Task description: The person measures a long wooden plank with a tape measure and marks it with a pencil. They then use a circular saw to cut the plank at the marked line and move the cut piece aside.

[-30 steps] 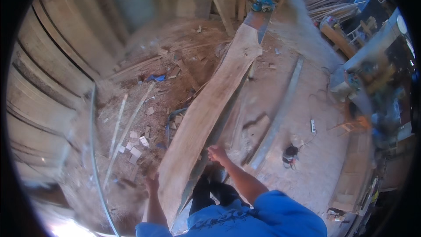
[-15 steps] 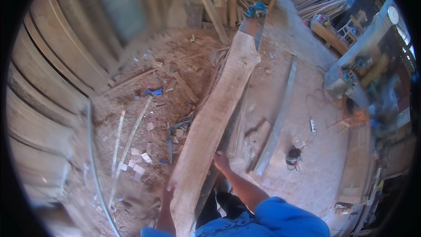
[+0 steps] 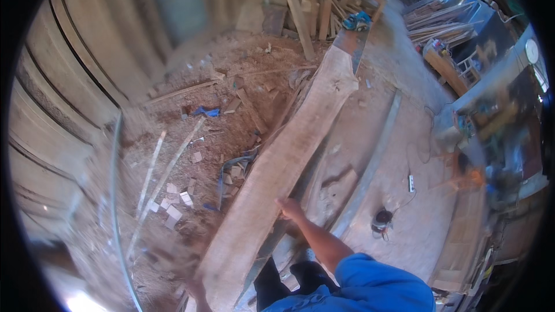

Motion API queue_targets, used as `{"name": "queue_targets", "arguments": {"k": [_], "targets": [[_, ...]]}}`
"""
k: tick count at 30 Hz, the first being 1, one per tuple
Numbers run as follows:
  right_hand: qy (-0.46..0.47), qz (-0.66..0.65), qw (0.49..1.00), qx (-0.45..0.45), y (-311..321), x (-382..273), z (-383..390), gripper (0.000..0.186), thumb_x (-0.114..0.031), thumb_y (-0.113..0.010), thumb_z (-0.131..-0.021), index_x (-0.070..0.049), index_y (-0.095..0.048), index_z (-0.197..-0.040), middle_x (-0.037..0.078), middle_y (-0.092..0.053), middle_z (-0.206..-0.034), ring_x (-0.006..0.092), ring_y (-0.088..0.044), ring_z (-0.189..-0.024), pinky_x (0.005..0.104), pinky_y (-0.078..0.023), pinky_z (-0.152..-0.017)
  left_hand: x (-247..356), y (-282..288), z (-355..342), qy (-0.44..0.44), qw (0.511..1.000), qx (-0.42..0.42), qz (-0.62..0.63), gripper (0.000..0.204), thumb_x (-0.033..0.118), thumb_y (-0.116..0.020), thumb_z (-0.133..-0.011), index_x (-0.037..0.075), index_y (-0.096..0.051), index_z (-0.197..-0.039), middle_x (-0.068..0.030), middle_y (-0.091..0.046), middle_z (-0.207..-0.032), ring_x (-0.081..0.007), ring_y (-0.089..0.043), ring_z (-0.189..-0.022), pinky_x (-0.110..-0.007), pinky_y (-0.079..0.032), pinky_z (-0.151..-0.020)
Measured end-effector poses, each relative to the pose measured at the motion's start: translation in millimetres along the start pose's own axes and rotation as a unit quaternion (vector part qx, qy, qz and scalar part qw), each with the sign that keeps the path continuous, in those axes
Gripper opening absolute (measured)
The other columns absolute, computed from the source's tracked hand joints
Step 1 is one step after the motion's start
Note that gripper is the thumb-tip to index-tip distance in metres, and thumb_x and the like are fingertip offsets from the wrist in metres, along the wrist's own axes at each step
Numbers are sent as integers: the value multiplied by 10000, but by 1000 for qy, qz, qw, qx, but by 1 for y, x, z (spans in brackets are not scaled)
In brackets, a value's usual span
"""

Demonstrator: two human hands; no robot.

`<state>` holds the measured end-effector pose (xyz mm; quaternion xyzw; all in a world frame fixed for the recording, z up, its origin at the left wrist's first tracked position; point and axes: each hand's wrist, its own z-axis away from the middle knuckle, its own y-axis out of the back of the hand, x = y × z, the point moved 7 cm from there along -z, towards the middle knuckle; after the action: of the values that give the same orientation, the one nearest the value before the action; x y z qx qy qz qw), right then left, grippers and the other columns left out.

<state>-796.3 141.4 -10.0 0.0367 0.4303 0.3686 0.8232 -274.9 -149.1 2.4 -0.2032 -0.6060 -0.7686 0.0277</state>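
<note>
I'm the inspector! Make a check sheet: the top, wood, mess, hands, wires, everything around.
Surface: long support under the plank; blue tool at its far end.
Job's thing: plank, long, wavy-edged.
Clutter: wood scraps and a blue scrap on the floor.
Hands: right hand at the plank's right edge; left hand blurred, at its left edge.
Cables: cord by a white power strip.
Surroundings: tall boards left, woodpile far right.
</note>
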Motion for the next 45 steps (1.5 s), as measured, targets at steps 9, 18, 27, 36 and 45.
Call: {"name": "queue_targets", "arguments": {"k": [9, 18, 27, 36, 45], "targets": [[52, 99, 994, 16, 1, 15, -15, 704, -687, -574, -849, -27, -586, -604, 112, -606, -534, 239, -647, -510, 390, -512, -548, -11, 2, 26, 65, 996, -6, -53, 660, 628, -641, -827, 7, -676, -1046, -277, -652, -1009, -435, -607, -975, -517, -447, -854], [73, 199, 976, 47, -6, -22, 1, 693, -671, -507, -895, 3, -656, -953, 280, -677, -992, 437, -649, -968, 521, -510, -818, -3, -14, 113, 166, 981, -29, -99, 761, 678, -538, -871, -70, -619, -985, -338, -603, -1018, -466, -548, -1043, -567, -414, -884], [65, 175, 982, -1, -6, -38, 7, 656, -638, -513, -913, -2, -668, -946, 239, -692, -975, 425, -654, -950, 525, -499, -805, 3, -39, 137, 172, 978, 33, -114, 747, 668, -438, -924, -19, -565, -1188, -283, -556, -1203, -461, -505, -1152, -595, -365, -984], [105, 210, 971, -33, 14, 33, 61, 516, -549, -505, -941, -67, -677, -879, 155, -692, -857, 328, -671, -873, 472, -497, -776, 19, -32, 116, 126, 983, -17, -133, 729, 650, -412, -944, 7, -510, -1272, -265, -520, -1273, -458, -490, -1189, -586, -356, -1018], [24, 390, 920, -4, 164, 352, 174, 297, -342, -533, -933, -145, -710, -1068, 161, -678, -931, 352, -647, -922, 491, -512, -756, 101, -43, 109, 33, 979, -56, -196, 719, 631, -386, -963, 33, -454, -1356, -247, -484, -1343, -455, -476, -1227, -577, -346, -1052]]}}
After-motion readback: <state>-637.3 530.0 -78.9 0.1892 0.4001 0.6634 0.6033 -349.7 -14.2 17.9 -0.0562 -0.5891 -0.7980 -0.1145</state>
